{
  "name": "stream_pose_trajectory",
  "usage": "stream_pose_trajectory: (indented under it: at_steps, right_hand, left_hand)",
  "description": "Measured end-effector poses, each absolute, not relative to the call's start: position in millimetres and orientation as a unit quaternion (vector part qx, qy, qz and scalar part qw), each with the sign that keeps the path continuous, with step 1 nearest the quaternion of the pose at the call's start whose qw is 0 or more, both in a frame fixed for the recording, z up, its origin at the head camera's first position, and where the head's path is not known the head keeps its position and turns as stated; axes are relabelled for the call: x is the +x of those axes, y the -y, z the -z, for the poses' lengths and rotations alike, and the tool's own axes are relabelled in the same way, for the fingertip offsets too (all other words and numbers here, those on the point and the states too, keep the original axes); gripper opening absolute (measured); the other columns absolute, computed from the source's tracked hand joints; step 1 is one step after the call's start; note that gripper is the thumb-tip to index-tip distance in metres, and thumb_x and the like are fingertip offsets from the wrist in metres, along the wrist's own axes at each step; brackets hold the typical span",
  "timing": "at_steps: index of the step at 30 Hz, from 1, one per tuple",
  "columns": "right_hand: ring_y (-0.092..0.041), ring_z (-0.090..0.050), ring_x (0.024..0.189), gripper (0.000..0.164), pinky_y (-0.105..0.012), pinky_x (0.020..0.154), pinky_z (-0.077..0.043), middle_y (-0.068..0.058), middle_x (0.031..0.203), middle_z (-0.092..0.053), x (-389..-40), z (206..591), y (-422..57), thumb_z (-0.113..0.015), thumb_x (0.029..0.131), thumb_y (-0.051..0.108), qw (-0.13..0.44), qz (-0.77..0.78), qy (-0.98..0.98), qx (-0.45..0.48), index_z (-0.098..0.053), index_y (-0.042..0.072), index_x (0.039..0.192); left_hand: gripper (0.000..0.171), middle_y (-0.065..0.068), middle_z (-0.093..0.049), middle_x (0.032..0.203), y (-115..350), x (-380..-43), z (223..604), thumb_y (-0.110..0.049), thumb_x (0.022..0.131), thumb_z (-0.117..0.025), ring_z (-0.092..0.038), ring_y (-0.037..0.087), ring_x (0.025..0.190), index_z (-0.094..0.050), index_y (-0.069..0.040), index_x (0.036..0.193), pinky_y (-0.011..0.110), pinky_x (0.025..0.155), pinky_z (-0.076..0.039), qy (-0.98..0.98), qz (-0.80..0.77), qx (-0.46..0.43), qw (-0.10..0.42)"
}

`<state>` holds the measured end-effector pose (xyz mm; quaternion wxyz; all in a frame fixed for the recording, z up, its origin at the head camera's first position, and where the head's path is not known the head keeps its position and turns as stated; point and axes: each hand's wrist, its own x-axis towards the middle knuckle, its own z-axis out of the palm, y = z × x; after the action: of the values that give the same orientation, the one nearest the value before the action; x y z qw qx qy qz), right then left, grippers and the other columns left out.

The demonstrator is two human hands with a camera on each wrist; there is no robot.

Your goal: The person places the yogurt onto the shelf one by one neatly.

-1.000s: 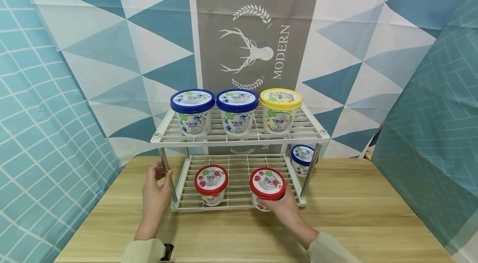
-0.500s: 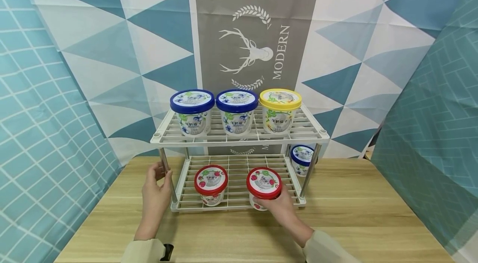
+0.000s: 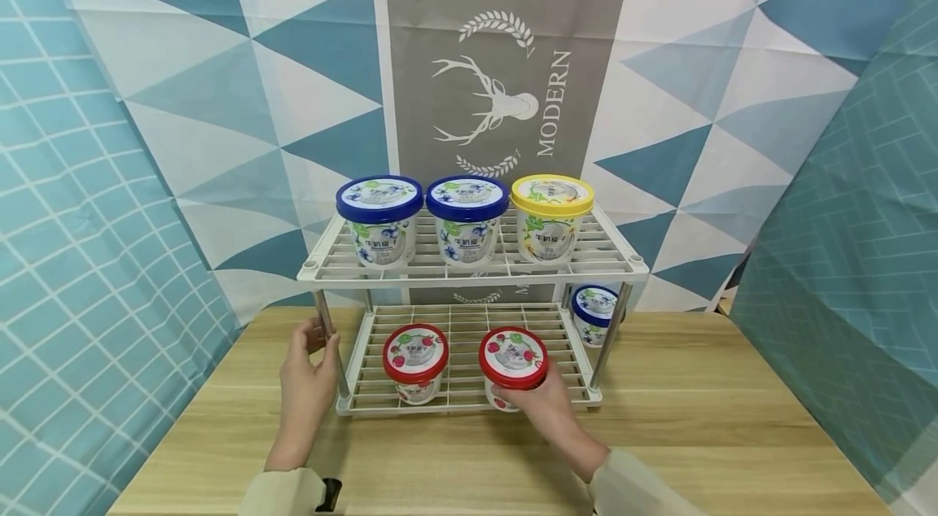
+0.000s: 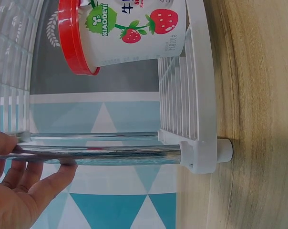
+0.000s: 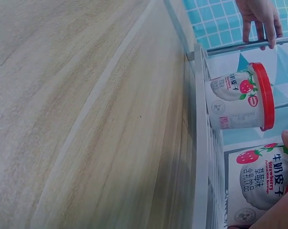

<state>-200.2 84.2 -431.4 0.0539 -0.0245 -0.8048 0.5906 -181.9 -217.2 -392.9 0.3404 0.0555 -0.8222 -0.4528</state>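
Observation:
My right hand (image 3: 545,404) grips a red-lidded strawberry tub (image 3: 513,357) from its right side, at the front of the white rack's lower shelf (image 3: 462,408). In the right wrist view this tub (image 5: 258,191) is partly covered by the thumb and hand. To its left, upright on the same shelf, stands a second red-lidded tub (image 3: 415,365). My left hand (image 3: 308,373) holds the rack's front left metal post (image 3: 333,353). Its thumb and fingers lie on opposite sides of that post in the left wrist view, where the hand (image 4: 27,183) shows at lower left.
The upper shelf (image 3: 469,282) carries two blue-lidded tubs (image 3: 381,223) and a yellow-lidded tub (image 3: 551,219). Another blue-lidded tub (image 3: 593,317) stands behind the rack's right post (image 3: 610,337). Wooden table (image 3: 696,418) extends around the rack, with patterned cloth (image 3: 659,93) behind.
My right hand has slid left along the lower shelf with the strawberry tub, bringing it nearer the second red-lidded tub. The left hand has stayed on the post.

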Motion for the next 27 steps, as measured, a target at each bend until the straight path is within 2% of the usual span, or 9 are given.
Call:
stream_pose_trajectory:
  at_steps: [8,21,27]
  right_hand:
    - [-0.032,-0.053,0.115,0.089,-0.048,0.098,-0.044,-0.018,0.124,-0.056,-202,433,-81,-0.088,0.06,0.021,0.061,-0.597,0.8,-0.026,-0.04,-0.001,0.131]
    - [-0.033,-0.052,0.116,0.09,-0.05,0.096,-0.046,-0.017,0.127,-0.054,-204,431,-75,-0.087,0.062,0.028,0.049,-0.586,0.808,-0.039,-0.037,0.002,0.132]
    - [-0.033,-0.052,0.117,0.09,-0.049,0.097,-0.045,-0.017,0.127,-0.054,-205,433,-72,-0.087,0.061,0.027,0.051,-0.594,0.802,-0.034,-0.038,0.001,0.132]
  left_hand:
    - [0.031,0.023,-0.06,0.106,217,-182,392,-0.006,0.093,-0.054,-0.06,0.037,0.1,-0.046,0.003,0.122,0.047,0.077,-0.054,0.823,0.447,0.055,0.347]
    - [0.031,0.022,-0.06,0.107,217,-183,392,-0.008,0.094,-0.054,-0.06,0.036,0.101,-0.046,0.002,0.122,0.039,0.076,-0.055,0.827,0.446,0.063,0.336]
    - [0.031,0.022,-0.06,0.107,218,-182,391,-0.008,0.094,-0.054,-0.06,0.036,0.101,-0.046,0.003,0.122,0.041,0.077,-0.055,0.828,0.447,0.065,0.333]
